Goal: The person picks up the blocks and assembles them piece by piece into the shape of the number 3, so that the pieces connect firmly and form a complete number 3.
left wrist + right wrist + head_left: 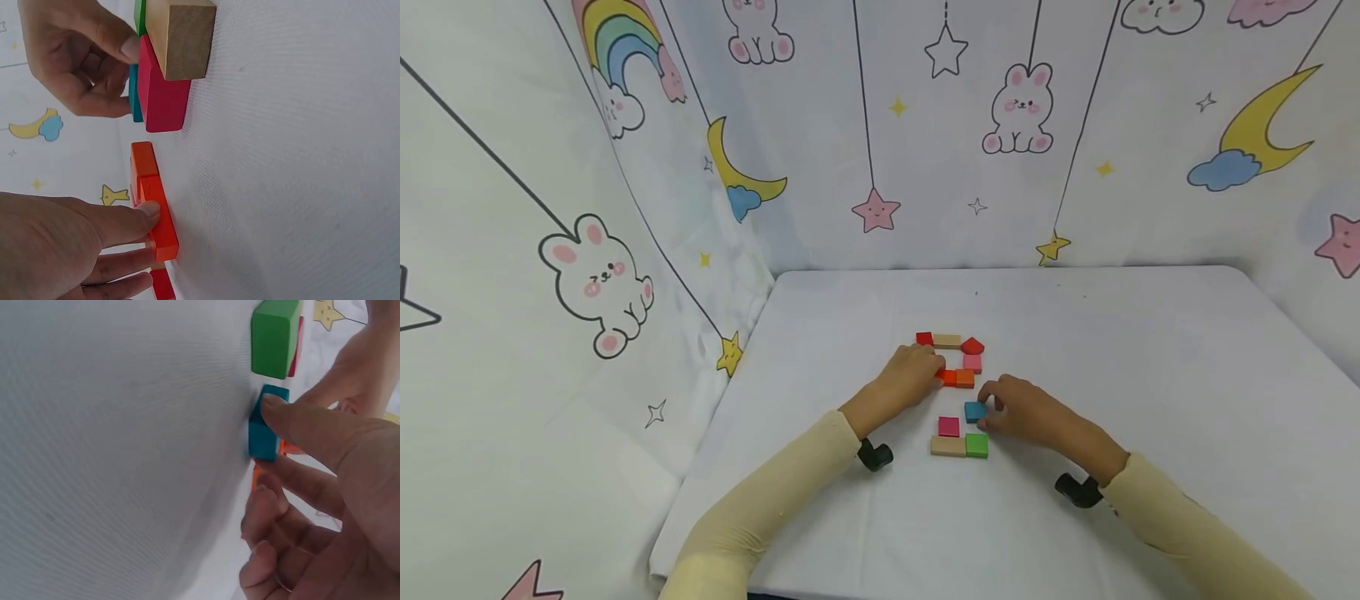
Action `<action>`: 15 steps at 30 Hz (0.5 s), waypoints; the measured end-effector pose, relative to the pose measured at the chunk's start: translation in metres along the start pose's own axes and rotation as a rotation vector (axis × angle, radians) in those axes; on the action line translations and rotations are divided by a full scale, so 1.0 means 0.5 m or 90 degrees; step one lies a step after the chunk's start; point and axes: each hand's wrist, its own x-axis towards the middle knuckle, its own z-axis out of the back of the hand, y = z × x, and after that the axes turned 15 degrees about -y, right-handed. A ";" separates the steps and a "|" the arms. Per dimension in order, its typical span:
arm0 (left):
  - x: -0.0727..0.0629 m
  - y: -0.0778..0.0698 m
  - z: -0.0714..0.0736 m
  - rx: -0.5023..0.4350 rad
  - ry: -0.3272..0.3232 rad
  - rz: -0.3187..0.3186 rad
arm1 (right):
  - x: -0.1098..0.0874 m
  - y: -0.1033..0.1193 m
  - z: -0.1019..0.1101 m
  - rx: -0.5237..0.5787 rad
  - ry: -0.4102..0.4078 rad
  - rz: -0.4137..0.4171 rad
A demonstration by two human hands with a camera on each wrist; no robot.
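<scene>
My left hand (pixel 910 377) pinches a red-orange block (pixel 160 219) with its thumb on the near face and fingers at the end. An orange block (pixel 965 379) lies against that block's right end. Lower and to the right, my right hand (pixel 1026 412) holds a blue block (pixel 265 431) between thumb and forefinger, low at the tabletop, its other fingers curled. Just below the blue block are a green block (pixel 977 446) and a crimson block (pixel 949 427). A plain wooden block (pixel 948 447) touches the green block's left side.
Past my left hand lie a red block (pixel 924 338), a second wooden block (pixel 947 342), a red pentagonal block (pixel 972 346) and a pink block (pixel 972 363). All stand on a white-covered table (pixel 820 317). Patterned cloth (pixel 925 150) hangs behind and at the sides.
</scene>
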 end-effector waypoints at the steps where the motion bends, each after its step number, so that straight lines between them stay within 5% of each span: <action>1: 0.000 0.000 0.000 0.000 -0.001 -0.001 | 0.002 0.001 0.000 -0.008 -0.008 0.002; 15: -0.005 -0.002 0.008 0.001 -0.003 -0.009 | 0.024 -0.012 -0.007 -0.017 -0.057 0.009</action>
